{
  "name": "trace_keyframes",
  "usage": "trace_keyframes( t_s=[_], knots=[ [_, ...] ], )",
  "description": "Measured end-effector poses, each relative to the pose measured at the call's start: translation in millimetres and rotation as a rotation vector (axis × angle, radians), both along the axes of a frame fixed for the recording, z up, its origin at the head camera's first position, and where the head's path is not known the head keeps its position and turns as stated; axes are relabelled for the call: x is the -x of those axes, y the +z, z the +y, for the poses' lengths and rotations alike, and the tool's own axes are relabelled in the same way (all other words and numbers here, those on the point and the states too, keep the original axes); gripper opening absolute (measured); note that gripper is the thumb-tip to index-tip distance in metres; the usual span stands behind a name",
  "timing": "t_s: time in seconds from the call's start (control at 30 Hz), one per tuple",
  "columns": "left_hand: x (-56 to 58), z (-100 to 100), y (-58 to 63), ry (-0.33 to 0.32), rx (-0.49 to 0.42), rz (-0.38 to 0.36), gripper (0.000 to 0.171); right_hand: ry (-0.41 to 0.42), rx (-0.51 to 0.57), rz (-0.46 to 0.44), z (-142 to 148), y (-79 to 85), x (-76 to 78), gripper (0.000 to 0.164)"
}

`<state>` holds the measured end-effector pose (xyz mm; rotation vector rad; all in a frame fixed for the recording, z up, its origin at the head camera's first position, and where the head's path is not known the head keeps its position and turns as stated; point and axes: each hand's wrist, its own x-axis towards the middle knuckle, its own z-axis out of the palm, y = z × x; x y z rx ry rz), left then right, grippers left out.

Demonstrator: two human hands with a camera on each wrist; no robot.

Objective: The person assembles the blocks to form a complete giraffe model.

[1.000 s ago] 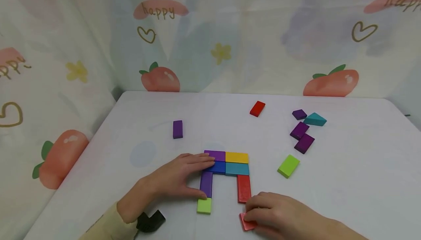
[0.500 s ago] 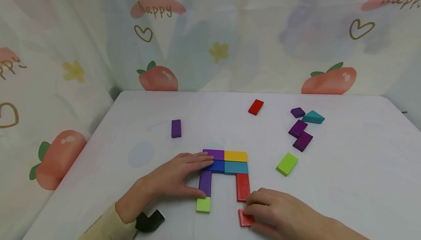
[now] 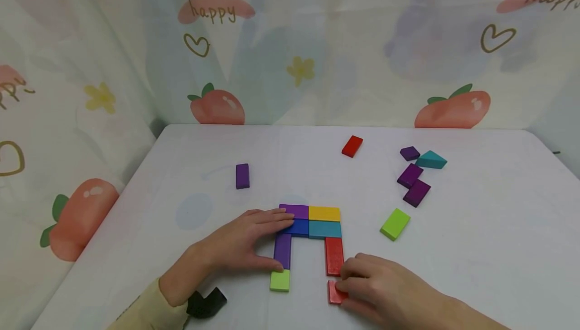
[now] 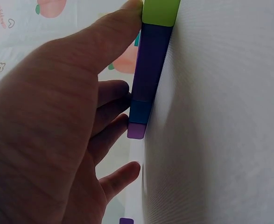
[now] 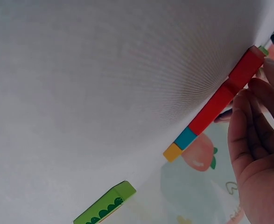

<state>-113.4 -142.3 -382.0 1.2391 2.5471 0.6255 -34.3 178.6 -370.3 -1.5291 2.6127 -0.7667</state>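
My left hand (image 3: 240,242) lies with fingers outstretched on the left side of an arch of flat blocks. Its fingertips touch the purple block (image 3: 299,212) and blue block (image 3: 300,228) at the top; its thumb rests where the upright purple block (image 3: 283,250) meets the small green block (image 3: 280,280). A yellow block (image 3: 323,214) and a teal block (image 3: 324,230) form the arch's right top, with a long red block (image 3: 334,257) below. My right hand (image 3: 385,290) pinches a small red block (image 3: 334,294) just below the long red one, its right part hidden by fingers.
Beyond the arch lie a purple block (image 3: 242,176) and a red block (image 3: 352,146). At right are a green block (image 3: 395,224), several dark purple blocks (image 3: 417,192) and a teal triangle (image 3: 432,160). A black object (image 3: 207,303) sits at the left wrist.
My right hand has slid the small red block away from me, closer to the long red block, and straightened it. The left hand stays on the arch. The view has shifted slightly.
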Motion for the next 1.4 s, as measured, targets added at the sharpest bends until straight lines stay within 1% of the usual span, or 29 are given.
trace_keyframes(
  t_s=[0.4, 0.57, 0.77, 1.17, 1.4],
  knots=[
    [0.1, 0.0, 0.6, -0.005, -0.001, 0.001, 0.082, -0.030, -0.003, 0.043, -1.3, -0.3, 0.2, 0.022],
    [0.3, 0.0, 0.3, -0.009, -0.002, -0.003, 0.082, -0.034, -0.011, 0.041, -1.0, -0.4, 1.2, 0.021],
    [0.2, 0.3, 0.6, -0.006, -0.001, -0.009, 0.082, -0.036, -0.005, 0.060, -0.9, -0.9, 1.6, 0.019],
    [0.4, 0.2, -0.2, -0.005, -0.005, -0.002, 0.082, -0.067, -0.058, 0.040, -1.2, -0.6, 1.8, 0.021],
    [1.1, -0.6, -1.2, -0.012, -0.008, -0.002, 0.082, -0.064, -0.036, 0.041, -0.6, -1.2, 1.6, 0.021]
  ],
)
